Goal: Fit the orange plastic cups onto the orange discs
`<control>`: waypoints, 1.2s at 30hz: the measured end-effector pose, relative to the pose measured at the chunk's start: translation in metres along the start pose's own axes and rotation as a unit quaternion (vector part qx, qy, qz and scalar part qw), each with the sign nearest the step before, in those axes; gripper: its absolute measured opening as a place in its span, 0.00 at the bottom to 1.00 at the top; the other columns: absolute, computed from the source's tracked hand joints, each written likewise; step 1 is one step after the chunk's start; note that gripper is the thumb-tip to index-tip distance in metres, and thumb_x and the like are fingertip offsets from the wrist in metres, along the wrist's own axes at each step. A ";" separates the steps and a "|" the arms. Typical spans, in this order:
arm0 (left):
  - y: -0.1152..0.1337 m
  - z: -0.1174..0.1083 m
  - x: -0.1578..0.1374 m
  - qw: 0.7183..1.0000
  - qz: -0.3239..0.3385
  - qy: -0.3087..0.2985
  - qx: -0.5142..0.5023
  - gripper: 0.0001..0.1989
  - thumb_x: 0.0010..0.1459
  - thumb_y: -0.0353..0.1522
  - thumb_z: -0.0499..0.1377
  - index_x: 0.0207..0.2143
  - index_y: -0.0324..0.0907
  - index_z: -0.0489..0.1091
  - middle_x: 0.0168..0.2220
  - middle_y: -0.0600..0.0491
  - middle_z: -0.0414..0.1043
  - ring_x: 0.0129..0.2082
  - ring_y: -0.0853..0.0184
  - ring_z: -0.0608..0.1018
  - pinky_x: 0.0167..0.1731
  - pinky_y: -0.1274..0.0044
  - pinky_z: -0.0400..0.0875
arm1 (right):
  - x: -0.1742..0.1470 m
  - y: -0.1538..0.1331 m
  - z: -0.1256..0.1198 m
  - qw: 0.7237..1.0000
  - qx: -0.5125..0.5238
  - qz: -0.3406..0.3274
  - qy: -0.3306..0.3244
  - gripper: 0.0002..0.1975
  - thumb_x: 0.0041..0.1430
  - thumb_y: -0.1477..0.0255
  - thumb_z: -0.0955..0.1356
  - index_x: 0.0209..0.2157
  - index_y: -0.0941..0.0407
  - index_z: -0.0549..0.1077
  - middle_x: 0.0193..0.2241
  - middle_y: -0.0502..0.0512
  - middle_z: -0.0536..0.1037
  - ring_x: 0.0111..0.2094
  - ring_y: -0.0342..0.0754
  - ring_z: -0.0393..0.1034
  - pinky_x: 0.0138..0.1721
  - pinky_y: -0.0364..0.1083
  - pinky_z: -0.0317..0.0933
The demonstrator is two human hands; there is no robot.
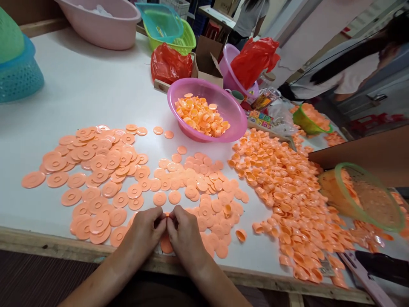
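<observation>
Head view: near the front edge of the table (pixel 105 85), left hand (pixel 149 222) and right hand (pixel 183 225) together pinch a small orange piece (pixel 167 215). Discs (pixel 134 191) lie on both sides, cups (pixel 287 204) at right, farther a pink bowl (pixel 230 107).

The white table (pixel 96 81) had a wooden front edge (pixel 38 245). Large orange discs (pixel 86 152) lay heaped on its left, smaller orange discs (pixel 202 186) spread over the middle, and orange cup-shaped pieces (pixel 287 200) sprawled in a pile on the right. Behind stood a bright pink bowl (pixel 234 115), a pale pink tub (pixel 105 30) and a blue basket (pixel 22 79).
</observation>
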State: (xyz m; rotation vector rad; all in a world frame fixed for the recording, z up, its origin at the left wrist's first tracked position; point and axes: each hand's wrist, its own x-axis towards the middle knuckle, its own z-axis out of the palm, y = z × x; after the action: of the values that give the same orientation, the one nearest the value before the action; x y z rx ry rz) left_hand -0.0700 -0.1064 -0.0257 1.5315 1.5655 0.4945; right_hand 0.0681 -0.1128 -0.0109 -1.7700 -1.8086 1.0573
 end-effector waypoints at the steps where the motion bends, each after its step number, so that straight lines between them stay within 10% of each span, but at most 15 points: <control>1: 0.001 0.000 -0.001 1.000 -0.003 0.001 -0.003 0.13 0.56 0.36 0.52 0.19 0.43 0.62 0.19 0.55 0.68 0.22 0.68 0.70 0.24 0.77 0.56 | 0.000 0.000 0.001 1.000 0.011 0.007 0.002 0.09 0.56 0.80 0.62 0.25 0.54 0.62 0.24 0.49 0.73 0.26 0.45 0.66 0.28 0.42 0.54; 7: 0.001 -0.004 -0.003 0.997 -0.021 -0.037 -0.071 0.11 0.54 0.38 0.53 0.24 0.42 0.68 0.21 0.54 0.73 0.21 0.66 0.75 0.23 0.77 0.64 | 0.003 0.004 -0.017 0.993 0.113 -0.005 -0.035 0.06 0.56 0.76 0.65 0.27 0.55 0.71 0.24 0.50 0.76 0.27 0.45 0.70 0.29 0.42 0.59; 10: 0.014 -0.023 0.011 0.984 -0.066 -0.059 -0.155 0.12 0.52 0.40 0.55 0.25 0.42 0.67 0.16 0.58 0.69 0.15 0.67 0.73 0.18 0.77 0.65 | 0.004 0.026 -0.054 0.990 0.126 -0.018 0.052 0.07 0.58 0.70 0.65 0.30 0.55 0.75 0.27 0.52 0.78 0.30 0.48 0.72 0.32 0.43 0.62; 15: 0.110 -0.083 0.079 0.980 0.047 0.107 -0.160 0.08 0.52 0.36 0.61 0.29 0.39 0.72 0.20 0.55 0.74 0.20 0.69 0.77 0.24 0.78 0.72 | 0.007 0.085 -0.117 0.956 -0.033 0.031 0.291 0.15 0.56 0.61 0.65 0.38 0.56 0.76 0.33 0.57 0.76 0.29 0.51 0.69 0.34 0.50 0.63; 20: 0.176 -0.110 0.132 0.966 0.119 0.126 -0.190 0.12 0.54 0.33 0.63 0.40 0.37 0.74 0.26 0.51 0.77 0.21 0.68 0.78 0.23 0.75 0.74 | 0.011 0.116 -0.132 0.952 -0.072 0.061 0.292 0.16 0.54 0.61 0.65 0.39 0.57 0.76 0.36 0.59 0.75 0.30 0.51 0.70 0.35 0.51 0.65; 29: 0.029 -0.070 0.081 0.968 0.192 0.005 0.163 0.09 0.54 0.32 0.57 0.32 0.44 0.77 0.33 0.52 0.78 0.35 0.63 0.76 0.36 0.72 0.69 | 0.003 0.112 -0.134 0.959 -0.021 0.067 0.273 0.16 0.55 0.57 0.65 0.27 0.55 0.73 0.28 0.56 0.77 0.31 0.51 0.71 0.36 0.49 0.63; 36: 0.013 -0.056 0.054 0.960 0.175 -0.020 0.216 0.06 0.55 0.30 0.58 0.31 0.43 0.76 0.33 0.52 0.74 0.36 0.63 0.74 0.36 0.72 0.66 | -0.012 0.098 -0.136 0.972 -0.067 0.126 0.188 0.10 0.51 0.62 0.65 0.26 0.53 0.71 0.17 0.49 0.72 0.21 0.48 0.67 0.26 0.45 0.57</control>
State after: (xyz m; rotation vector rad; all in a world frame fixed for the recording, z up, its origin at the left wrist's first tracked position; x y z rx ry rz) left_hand -0.0993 -0.0369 -0.0015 2.1592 1.4347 0.3199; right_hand 0.2349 -0.1000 0.0061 -2.1538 -1.4811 0.6334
